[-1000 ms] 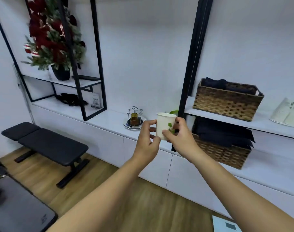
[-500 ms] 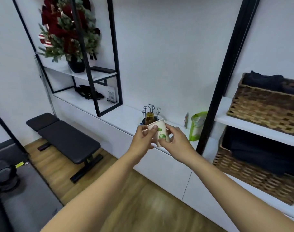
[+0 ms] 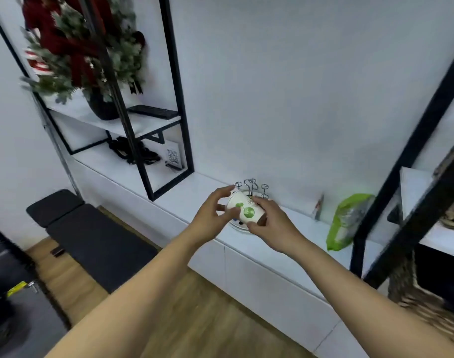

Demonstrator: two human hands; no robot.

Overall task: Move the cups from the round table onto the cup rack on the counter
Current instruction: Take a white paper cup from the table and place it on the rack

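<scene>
The cup looks like matt white paper with green printed marks, held between the bare left hand and right hand. The cup rack behind it is thin bright wire, metal by its shine. The table has a smooth, matt white top and flat white fronts. The floor shows a wood-grain finish with a slight sheen. The green bag seems to be glossy plastic, though blur softens it. The basket is coarse woven wicker, and the shelf frame is matt black metal.
</scene>
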